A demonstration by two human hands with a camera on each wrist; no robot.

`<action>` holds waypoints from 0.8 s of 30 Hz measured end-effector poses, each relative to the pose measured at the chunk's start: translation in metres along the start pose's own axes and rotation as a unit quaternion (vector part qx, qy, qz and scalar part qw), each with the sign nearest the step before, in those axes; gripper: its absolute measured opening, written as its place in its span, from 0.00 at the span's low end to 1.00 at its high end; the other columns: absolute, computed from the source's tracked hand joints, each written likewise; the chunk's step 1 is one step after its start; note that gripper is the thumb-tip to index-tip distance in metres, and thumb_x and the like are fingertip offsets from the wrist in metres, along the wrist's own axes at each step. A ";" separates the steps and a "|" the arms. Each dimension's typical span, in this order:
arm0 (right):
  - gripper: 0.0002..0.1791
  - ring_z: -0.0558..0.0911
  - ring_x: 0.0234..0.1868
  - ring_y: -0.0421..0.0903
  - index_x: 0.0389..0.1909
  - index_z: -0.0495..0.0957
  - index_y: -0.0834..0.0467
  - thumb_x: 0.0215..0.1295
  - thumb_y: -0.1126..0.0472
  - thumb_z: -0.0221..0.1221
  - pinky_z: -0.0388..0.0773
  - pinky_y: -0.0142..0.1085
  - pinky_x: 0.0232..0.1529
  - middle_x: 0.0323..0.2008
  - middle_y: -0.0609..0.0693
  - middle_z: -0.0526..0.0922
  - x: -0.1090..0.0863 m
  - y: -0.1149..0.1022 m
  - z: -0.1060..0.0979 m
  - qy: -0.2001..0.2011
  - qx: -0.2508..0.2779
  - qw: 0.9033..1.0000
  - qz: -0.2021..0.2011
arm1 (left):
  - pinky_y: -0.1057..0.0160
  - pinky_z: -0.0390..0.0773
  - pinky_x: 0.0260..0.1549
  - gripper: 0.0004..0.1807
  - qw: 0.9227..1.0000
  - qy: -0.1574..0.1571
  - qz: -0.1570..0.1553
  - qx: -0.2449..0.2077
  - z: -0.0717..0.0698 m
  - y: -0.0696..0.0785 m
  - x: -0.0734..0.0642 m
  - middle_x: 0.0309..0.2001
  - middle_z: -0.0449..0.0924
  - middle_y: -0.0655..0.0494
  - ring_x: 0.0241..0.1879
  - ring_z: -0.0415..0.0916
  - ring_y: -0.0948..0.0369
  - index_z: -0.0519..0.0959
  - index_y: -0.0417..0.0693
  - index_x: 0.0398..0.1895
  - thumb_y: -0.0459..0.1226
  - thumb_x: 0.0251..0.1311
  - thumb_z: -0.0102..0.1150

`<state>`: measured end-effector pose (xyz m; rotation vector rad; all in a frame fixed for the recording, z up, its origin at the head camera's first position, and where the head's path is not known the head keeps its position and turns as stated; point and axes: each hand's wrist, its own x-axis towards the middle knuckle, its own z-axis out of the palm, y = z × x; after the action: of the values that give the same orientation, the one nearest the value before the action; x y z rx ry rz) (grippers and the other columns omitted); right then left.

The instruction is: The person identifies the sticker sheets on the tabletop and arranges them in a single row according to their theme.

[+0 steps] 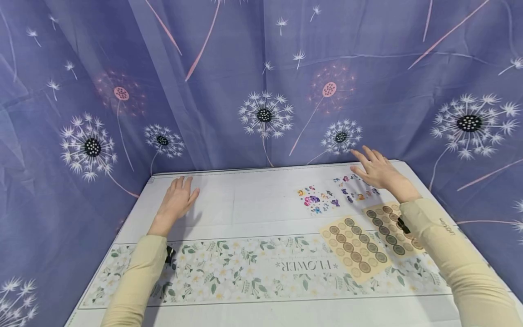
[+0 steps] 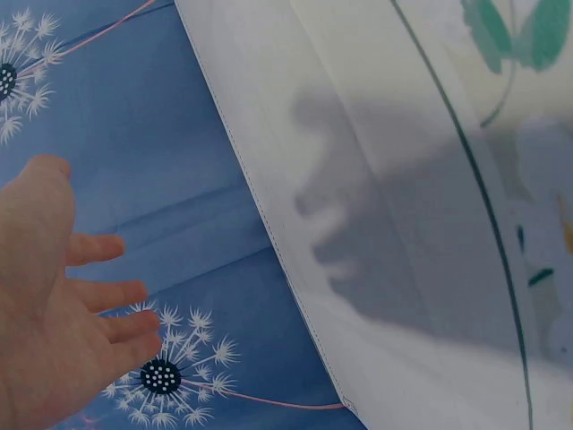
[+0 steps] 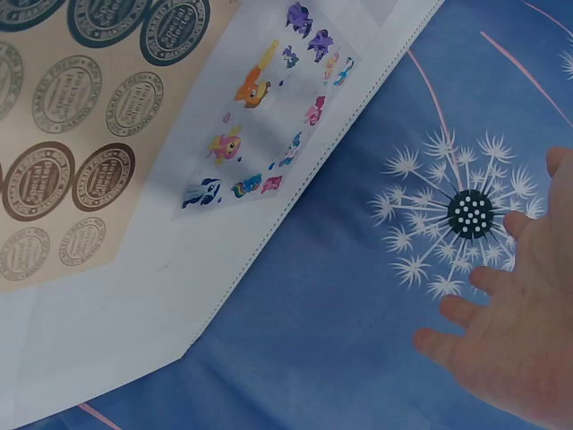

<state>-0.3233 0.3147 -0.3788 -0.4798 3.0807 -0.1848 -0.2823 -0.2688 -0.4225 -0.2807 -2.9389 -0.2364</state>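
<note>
My left hand (image 1: 176, 200) hovers over the left part of the white table, fingers extended and holding nothing. Its shadow falls on the tabletop in the left wrist view. My right hand (image 1: 377, 169) is raised near the back right, its fingers spread and free of any object. Below it lies a clear sheet of colourful pony stickers (image 1: 358, 188), and a second pony sticker sheet (image 1: 318, 200) lies to its left. Closer to me are two tan sheets of round seal stickers, one sheet (image 1: 355, 249) at the centre right and another sheet (image 1: 386, 225) partly under my right forearm.
A floral strip marked FLOWER (image 1: 229, 268) runs across the white table (image 1: 245, 200). Purple-blue curtains (image 1: 220, 91) with dandelion prints stand close behind the table and on both sides. Dark bands sit at both wrists.
</note>
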 end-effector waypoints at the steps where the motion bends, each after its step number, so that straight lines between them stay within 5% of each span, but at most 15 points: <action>1: 0.38 0.44 0.70 0.77 0.76 0.40 0.54 0.75 0.38 0.35 0.40 0.70 0.71 0.73 0.72 0.38 0.000 0.000 0.000 0.001 0.002 1.000 -0.001 | 0.35 0.60 0.67 0.32 1.000 0.001 0.001 -0.002 0.000 0.000 0.000 0.66 0.56 0.23 0.67 0.53 0.31 0.56 0.30 0.69 0.47 0.75 0.37; 14: 0.41 0.43 0.70 0.77 0.77 0.39 0.55 0.73 0.34 0.32 0.40 0.73 0.69 0.73 0.73 0.36 0.001 -0.003 0.006 -0.017 0.013 1.000 0.003 | 0.35 0.61 0.67 0.31 0.998 -0.022 0.000 -0.052 0.006 0.008 0.006 0.66 0.57 0.23 0.67 0.55 0.31 0.57 0.28 0.69 0.45 0.75 0.36; 24: 0.40 0.46 0.68 0.79 0.76 0.40 0.58 0.75 0.37 0.35 0.47 0.76 0.65 0.72 0.75 0.38 0.002 0.001 0.011 -0.023 0.042 0.999 0.001 | 0.38 0.61 0.69 0.30 0.988 -0.060 -0.052 -0.136 0.021 0.027 0.012 0.68 0.59 0.31 0.68 0.57 0.35 0.60 0.34 0.70 0.47 0.75 0.36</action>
<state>-0.3249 0.3137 -0.3900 -0.4706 3.0141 -0.2980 -0.2922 -0.2369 -0.4363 -0.1838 -3.0403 -0.6598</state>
